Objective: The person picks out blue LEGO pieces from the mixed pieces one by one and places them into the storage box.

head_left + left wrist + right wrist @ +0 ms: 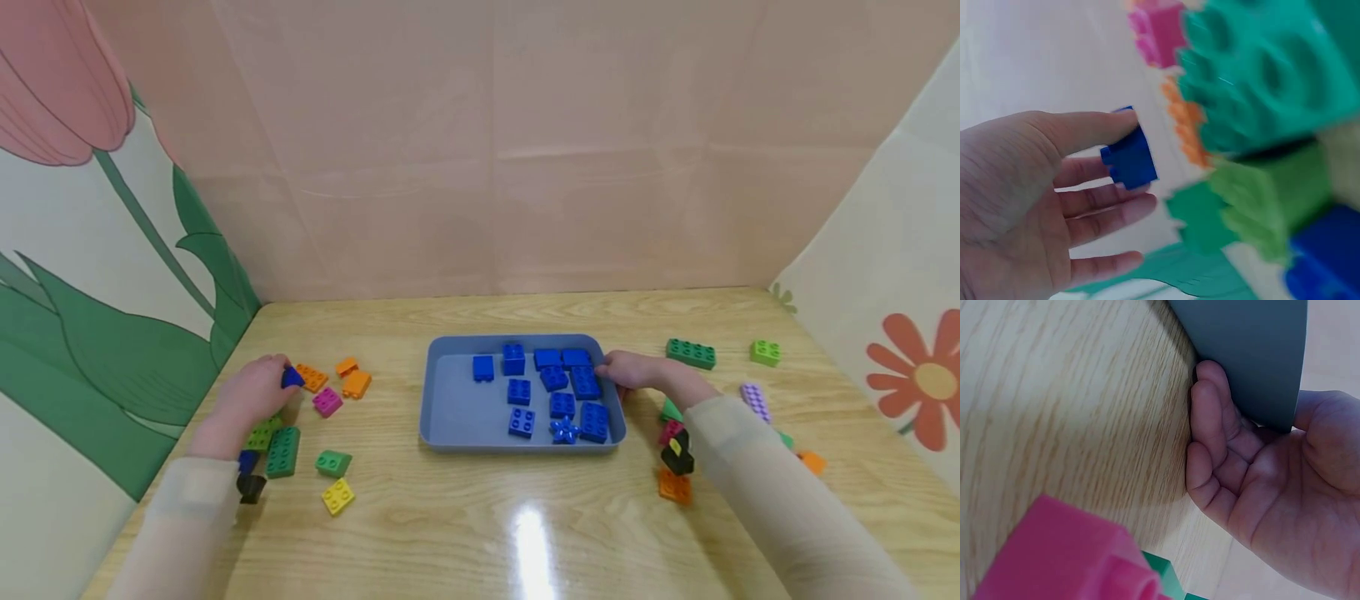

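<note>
My left hand (257, 390) pinches a small blue brick (1132, 157) between thumb and fingers, at the left part of the table. In the left wrist view the brick's studs face the palm. On the right side of a blue-grey tray (453, 417), my right hand (637, 371) grips the wall. Its thumb lies over the rim, and in the right wrist view the curled fingers (1209, 419) press against the outside near the table. Several blue bricks (519, 392) and a blue star-shaped piece (565, 431) lie inside the tray, mostly toward its right half.
Around the left hand lie orange bricks (357, 383), a magenta brick (327, 402), green bricks (282, 452), a yellow brick (338, 497) and another blue brick (248, 462). Right of the tray are a dark green brick (691, 353), a lime brick (766, 352), a purple one (755, 402) and orange ones (675, 487).
</note>
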Available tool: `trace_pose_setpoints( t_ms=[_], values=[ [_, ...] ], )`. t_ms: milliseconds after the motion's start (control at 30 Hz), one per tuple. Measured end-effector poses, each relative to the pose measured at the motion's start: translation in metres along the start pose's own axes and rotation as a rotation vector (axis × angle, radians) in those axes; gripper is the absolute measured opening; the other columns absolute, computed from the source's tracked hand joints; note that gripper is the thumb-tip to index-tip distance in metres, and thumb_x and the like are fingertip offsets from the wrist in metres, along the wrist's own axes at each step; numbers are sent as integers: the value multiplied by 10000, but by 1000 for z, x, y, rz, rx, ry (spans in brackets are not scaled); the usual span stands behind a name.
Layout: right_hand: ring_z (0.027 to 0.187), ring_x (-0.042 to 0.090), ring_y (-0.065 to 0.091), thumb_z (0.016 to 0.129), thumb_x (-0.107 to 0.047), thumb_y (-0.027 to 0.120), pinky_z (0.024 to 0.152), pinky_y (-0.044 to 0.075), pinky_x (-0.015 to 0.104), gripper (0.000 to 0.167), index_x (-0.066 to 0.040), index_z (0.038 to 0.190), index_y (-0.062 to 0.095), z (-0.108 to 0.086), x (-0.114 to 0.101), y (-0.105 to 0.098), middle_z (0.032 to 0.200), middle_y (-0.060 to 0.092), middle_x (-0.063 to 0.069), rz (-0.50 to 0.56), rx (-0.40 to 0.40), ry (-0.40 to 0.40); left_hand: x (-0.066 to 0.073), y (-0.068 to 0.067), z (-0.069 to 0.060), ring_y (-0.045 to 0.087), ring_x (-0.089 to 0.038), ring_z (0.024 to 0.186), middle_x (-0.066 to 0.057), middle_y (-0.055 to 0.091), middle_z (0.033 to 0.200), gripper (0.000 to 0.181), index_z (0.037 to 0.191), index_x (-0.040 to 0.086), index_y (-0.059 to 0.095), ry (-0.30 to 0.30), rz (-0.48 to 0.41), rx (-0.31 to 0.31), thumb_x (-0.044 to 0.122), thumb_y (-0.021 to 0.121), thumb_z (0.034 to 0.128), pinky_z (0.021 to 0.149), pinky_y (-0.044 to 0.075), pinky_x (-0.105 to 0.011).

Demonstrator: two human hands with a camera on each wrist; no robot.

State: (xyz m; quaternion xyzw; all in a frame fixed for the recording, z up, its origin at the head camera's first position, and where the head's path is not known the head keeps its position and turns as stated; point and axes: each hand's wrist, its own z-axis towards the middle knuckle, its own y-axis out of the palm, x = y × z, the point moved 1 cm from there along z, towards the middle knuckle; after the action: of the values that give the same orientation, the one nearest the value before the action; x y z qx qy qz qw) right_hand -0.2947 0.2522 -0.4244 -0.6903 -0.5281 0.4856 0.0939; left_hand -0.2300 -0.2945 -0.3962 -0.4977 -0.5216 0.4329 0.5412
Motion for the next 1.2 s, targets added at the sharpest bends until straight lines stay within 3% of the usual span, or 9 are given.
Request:
trace_pose_setpoints(
  t_ms=[200, 433, 567, 867, 1133, 1200],
  values=[
    [687, 184, 585, 1038, -152, 337, 681, 503, 365, 291, 47, 1007, 547, -1, -1, 0, 767, 605, 55, -8, 5, 1, 29, -15, -4, 599, -370, 889, -276, 581, 1047, 464, 1199, -137, 511, 71, 70, 28, 198, 672, 922, 807, 514, -526],
    [693, 184, 587, 1038, -153, 333, 690, 507, 366, 303, 58, 1020, 550, -1, -1, -1, 776, 606, 62, -13, 2, -1, 66, -27, -7, 608, -333, 836, -214, 589, 955, 411, 1126, -108, 556, 232, 120, 159, 153, 738, 865, 773, 535, -486],
    [696, 189, 586, 1040, -158, 331, 689, 502, 364, 311, 62, 1035, 551, -1, -1, -1, 772, 605, 57, -14, -2, 3, 86, -29, -7, 606, -305, 822, -189, 586, 939, 398, 1127, -102, 572, 303, 166, 200, 142, 740, 860, 724, 544, -433],
    [695, 191, 574, 1043, -164, 333, 682, 489, 356, 320, 71, 1059, 550, 0, 0, -1, 768, 599, 53, -4, 0, 11, 126, -30, 1, 580, -230, 761, -133, 575, 904, 362, 1100, -54, 590, 431, 272, 216, 183, 739, 871, 622, 533, -346],
    [688, 178, 582, 1041, -157, 340, 690, 497, 365, 309, 64, 1040, 556, 2, 1, -1, 770, 609, 52, -9, 1, 15, 153, -20, 13, 594, -228, 796, -105, 591, 934, 308, 1090, -13, 603, 569, 286, 206, 195, 712, 891, 653, 535, -344],
    [693, 182, 585, 1041, -160, 339, 692, 499, 365, 317, 70, 1049, 557, 2, 1, -1, 776, 613, 54, -10, -1, 14, 161, -17, 15, 598, -232, 836, -103, 597, 968, 305, 1109, 1, 606, 587, 278, 171, 202, 702, 901, 686, 538, -356]
  ],
)
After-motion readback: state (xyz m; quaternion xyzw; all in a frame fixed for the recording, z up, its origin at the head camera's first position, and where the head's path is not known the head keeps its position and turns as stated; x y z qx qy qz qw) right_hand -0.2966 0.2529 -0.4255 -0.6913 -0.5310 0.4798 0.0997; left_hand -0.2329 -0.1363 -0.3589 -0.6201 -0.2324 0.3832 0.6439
